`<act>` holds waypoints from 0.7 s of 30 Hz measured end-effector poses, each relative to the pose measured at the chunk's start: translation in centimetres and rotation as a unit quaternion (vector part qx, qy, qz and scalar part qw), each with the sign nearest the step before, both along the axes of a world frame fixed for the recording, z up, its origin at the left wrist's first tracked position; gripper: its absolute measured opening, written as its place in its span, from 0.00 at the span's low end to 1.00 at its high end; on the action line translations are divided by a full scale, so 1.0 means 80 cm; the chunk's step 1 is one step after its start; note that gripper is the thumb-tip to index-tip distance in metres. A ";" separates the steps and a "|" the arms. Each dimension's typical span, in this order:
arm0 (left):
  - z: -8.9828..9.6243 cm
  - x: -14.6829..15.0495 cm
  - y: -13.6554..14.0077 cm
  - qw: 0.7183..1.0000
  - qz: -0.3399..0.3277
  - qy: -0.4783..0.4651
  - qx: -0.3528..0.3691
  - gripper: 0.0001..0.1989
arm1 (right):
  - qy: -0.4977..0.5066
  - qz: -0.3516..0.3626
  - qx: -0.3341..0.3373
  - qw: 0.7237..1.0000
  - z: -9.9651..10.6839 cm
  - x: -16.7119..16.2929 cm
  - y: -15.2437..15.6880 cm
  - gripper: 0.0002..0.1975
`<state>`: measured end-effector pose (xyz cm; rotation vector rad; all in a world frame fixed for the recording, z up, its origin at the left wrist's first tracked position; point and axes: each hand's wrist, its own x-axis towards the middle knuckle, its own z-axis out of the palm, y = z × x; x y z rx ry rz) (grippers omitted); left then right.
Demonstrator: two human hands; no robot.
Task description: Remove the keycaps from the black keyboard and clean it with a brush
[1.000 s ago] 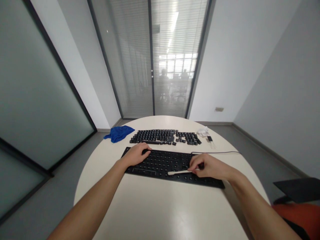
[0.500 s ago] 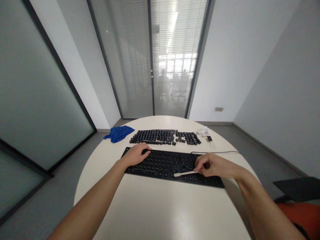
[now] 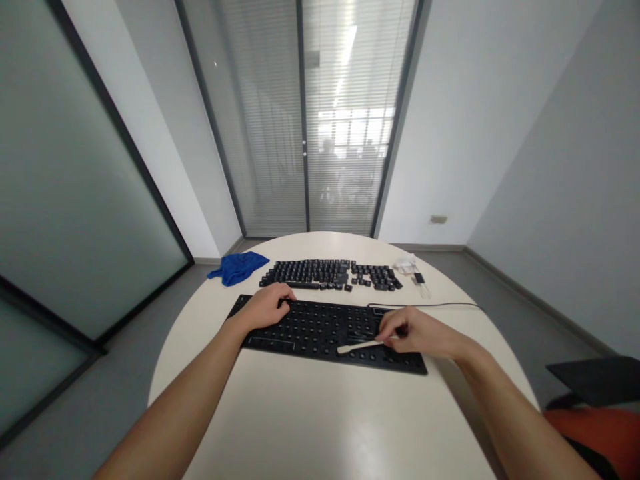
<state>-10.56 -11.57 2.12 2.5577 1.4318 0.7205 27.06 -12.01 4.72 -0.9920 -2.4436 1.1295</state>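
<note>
A black keyboard base [image 3: 320, 327], stripped of its keycaps, lies across the table before me. My left hand [image 3: 265, 308] rests over its left part, with fingers curled at the far edge, gripping it. In my right hand [image 3: 400, 330], above the base's right part, is a slim white toothbrush [image 3: 357, 347], pinched between thumb and fingers. The brush head points left and sits low over the keys' sockets near the front edge; whether its bristles touch is too small to tell. Behind the base, black keycaps [image 3: 310, 272] are laid out in keyboard order.
A blue cloth [image 3: 239, 268] lies at the far left of the round white table [image 3: 300, 413]. Crumpled white material [image 3: 406, 264] and a small black item [image 3: 419, 277] lie far right. The keyboard cable [image 3: 445, 305] runs right. An orange-and-black chair [image 3: 595, 427] stands beside the table.
The keyboard base has slid left on the table, and both my hands have shifted left with it. The toothbrush stays in my right hand.
</note>
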 end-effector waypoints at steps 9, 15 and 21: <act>0.000 0.057 -0.024 0.995 -0.091 0.033 -0.005 0.22 | 0.000 -0.088 0.065 0.994 -0.004 0.021 0.018 0.11; -0.002 0.052 -0.021 0.995 -0.098 0.020 -0.014 0.19 | -0.011 -0.103 0.088 0.991 -0.011 0.026 0.026 0.13; -0.002 0.052 -0.021 0.995 -0.095 0.013 -0.012 0.18 | -0.006 -0.110 0.117 0.987 -0.014 0.027 0.029 0.15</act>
